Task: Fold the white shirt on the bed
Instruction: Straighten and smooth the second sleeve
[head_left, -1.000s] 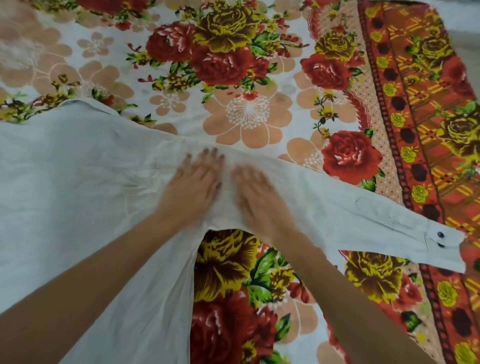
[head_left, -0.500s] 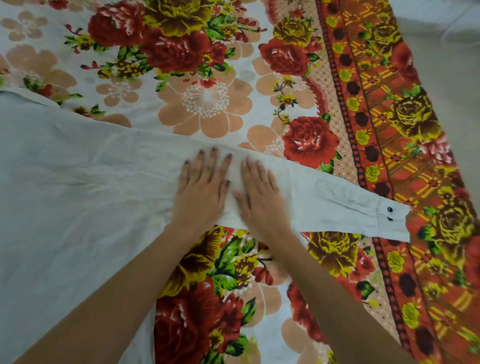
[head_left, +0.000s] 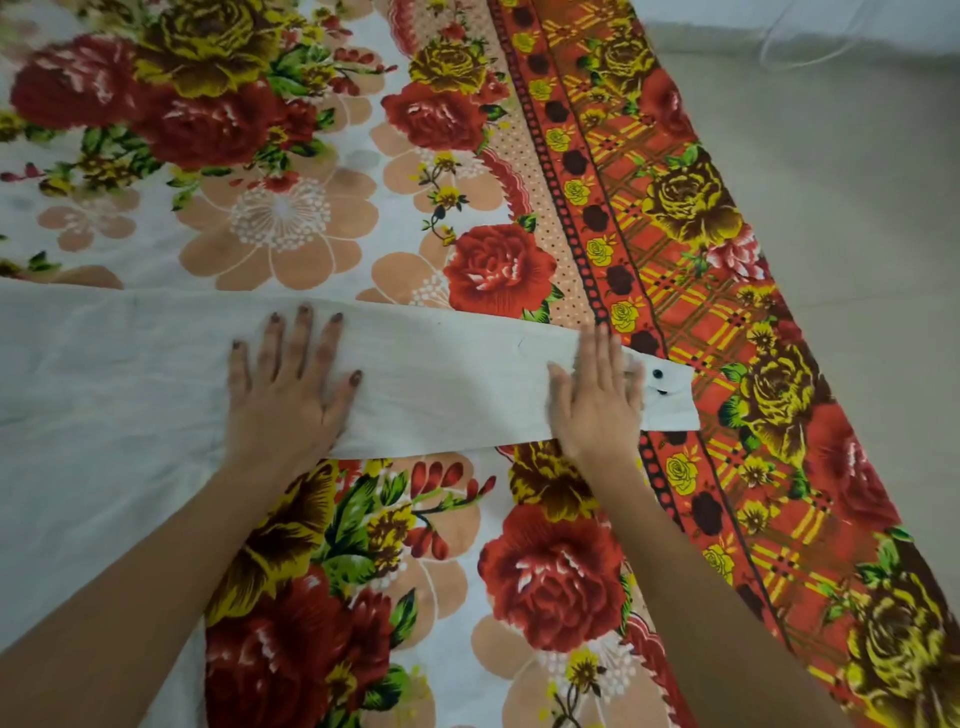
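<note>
Head camera gives me the white shirt (head_left: 104, 415) lying flat on the bed. Its body fills the left of the frame, and one long sleeve (head_left: 457, 384) runs out to the right across the floral bedsheet (head_left: 363, 208). I see both hands palm down on that sleeve, well apart from each other. Neither grasps anything; the fingers are straight and press on the cloth. The left hand (head_left: 291, 395) sits near where the sleeve meets the body, its fingers spread and pointing away from me, the nails painted dark. The right hand (head_left: 597, 400) lies close to the cuff (head_left: 670, 400), fingers held together; it is slightly blurred. Two dark buttons (head_left: 657, 373) show on the cuff just beside its fingertips. The cuff end rests over the red and orange border of the bedsheet. Past the bed's edge, on the right, I make out a pale floor (head_left: 831, 208) with a thin white cable (head_left: 810, 47) at the top.
</note>
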